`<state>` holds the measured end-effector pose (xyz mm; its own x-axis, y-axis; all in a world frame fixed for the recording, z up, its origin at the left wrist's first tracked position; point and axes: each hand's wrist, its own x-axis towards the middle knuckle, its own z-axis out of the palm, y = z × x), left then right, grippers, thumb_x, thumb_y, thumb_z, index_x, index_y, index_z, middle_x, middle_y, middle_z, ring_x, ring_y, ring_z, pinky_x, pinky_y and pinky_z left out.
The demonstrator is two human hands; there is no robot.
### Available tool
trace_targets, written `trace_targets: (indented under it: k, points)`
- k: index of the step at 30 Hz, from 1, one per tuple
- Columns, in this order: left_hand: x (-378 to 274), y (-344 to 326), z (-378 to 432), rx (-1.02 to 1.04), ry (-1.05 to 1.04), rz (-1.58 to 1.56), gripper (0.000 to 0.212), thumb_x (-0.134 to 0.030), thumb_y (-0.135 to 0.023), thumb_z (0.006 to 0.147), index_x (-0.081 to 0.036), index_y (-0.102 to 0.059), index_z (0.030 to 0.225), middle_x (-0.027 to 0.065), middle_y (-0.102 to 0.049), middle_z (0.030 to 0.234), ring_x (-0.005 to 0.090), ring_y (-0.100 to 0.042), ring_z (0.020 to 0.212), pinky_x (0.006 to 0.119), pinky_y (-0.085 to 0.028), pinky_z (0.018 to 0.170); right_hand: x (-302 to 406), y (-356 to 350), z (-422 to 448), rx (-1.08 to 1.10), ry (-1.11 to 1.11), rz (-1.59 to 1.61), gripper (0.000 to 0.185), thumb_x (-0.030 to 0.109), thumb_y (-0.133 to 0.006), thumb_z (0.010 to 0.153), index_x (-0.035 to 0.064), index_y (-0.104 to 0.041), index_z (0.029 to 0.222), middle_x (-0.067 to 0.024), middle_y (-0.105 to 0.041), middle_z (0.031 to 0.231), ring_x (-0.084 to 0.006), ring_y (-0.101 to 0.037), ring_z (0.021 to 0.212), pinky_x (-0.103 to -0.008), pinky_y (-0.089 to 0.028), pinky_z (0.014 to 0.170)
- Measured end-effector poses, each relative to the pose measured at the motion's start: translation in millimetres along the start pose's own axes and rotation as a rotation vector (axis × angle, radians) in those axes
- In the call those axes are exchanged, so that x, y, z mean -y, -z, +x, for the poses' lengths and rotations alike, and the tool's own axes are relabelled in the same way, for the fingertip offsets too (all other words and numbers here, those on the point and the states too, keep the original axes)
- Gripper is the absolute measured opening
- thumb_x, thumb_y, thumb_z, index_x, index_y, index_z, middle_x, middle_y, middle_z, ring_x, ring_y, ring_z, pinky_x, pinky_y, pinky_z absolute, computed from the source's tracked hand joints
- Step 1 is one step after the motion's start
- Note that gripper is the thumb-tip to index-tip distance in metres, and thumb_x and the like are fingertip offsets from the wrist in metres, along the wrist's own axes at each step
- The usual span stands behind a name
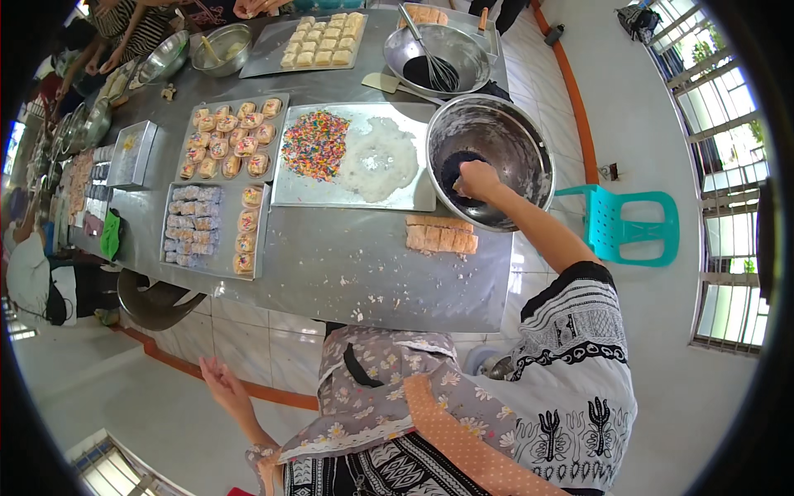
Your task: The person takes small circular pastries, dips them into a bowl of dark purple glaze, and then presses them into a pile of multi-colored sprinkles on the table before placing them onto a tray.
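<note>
My right hand (477, 178) reaches down into a large steel mixing bowl (521, 142) at the table's right edge. Its fingertips are at a dark, nearly black mass (456, 167) in the bottom, and whether they grip any of it is hidden. Away from the table, my left hand (224, 383) is raised with its fingers apart and nothing in it. Left of the bowl, a metal tray (298, 197) carries colourful sprinkles (315, 146) beside a spread whitish, wet-looking layer (381, 161). Sliced golden cake pieces (441, 237) sit just below the bowl on the crumb-strewn steel table (322, 248).
Another bowl (397, 46) with a whisk (428, 53) stands behind, near a spatula (381, 82). Trays hold sprinkle-topped cakes (218, 147), coated rolls (193, 220) and pale squares (324, 40). A teal plastic chair (633, 226) stands right. Other people work at the far left.
</note>
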<state>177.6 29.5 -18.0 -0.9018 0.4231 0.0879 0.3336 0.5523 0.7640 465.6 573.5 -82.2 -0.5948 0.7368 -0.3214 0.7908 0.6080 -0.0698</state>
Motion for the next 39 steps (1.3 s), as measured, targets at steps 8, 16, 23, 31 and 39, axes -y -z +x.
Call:
trace_targets:
  k: [8,16,23,31,39]
  points:
    - [-6.9,10.6,-0.1,-0.018,0.005,0.081,0.045,-0.008,-0.044,0.091,-0.002,-0.031,0.133,0.0175,-0.050,0.117,0.0209,-0.052,0.095,0.029,-0.042,0.080,11.3,22.9,12.0,-0.061,-0.140,0.173,0.042,0.023,-0.065,0.064,0.0016,-0.054,0.098,-0.0193,-0.063,0.089,-0.0340,-0.061,0.084,-0.0402,-0.048,0.075]
    - [2.7,9.0,2.9,-0.010,-0.032,0.023,0.045,-0.008,-0.045,0.091,-0.002,-0.031,0.133,0.0154,-0.050,0.118,0.0192,-0.051,0.094,0.028,-0.042,0.078,-36.5,10.9,-11.1,-0.003,-0.112,0.192,0.054,0.027,-0.075,0.056,0.0031,-0.054,0.100,-0.0192,-0.059,0.096,-0.0357,-0.058,0.090,-0.0407,-0.047,0.080]
    - [7.0,8.1,3.1,-0.024,-0.010,0.028,0.045,-0.008,-0.044,0.091,-0.003,-0.031,0.133,0.0159,-0.050,0.117,0.0198,-0.051,0.094,0.030,-0.042,0.080,-18.3,14.4,-6.8,-0.075,-0.048,0.022,0.053,0.034,-0.075,0.058,0.0034,-0.054,0.096,-0.0162,-0.057,0.098,-0.0313,-0.057,0.093,-0.0404,-0.046,0.081]
    - [-2.5,12.4,2.4,-0.036,-0.011,0.039,0.045,-0.007,-0.044,0.090,-0.002,-0.031,0.133,0.0177,-0.050,0.117,0.0222,-0.052,0.097,0.030,-0.042,0.081,-7.9,16.2,4.0,-0.082,-0.128,0.062,0.038,0.030,-0.069,0.066,0.0054,-0.057,0.092,-0.0153,-0.062,0.090,-0.0313,-0.060,0.086,-0.0413,-0.047,0.076]
    - [-6.2,6.5,11.3,-0.021,-0.033,-0.007,0.046,-0.008,-0.044,0.090,-0.003,-0.031,0.133,0.0170,-0.050,0.118,0.0204,-0.052,0.095,0.028,-0.042,0.078,-22.8,19.7,-1.4,-0.241,-0.168,-0.026,0.047,0.038,-0.073,0.064,0.0061,-0.054,0.092,-0.0150,-0.063,0.083,-0.0322,-0.061,0.082,-0.0416,-0.048,0.071]
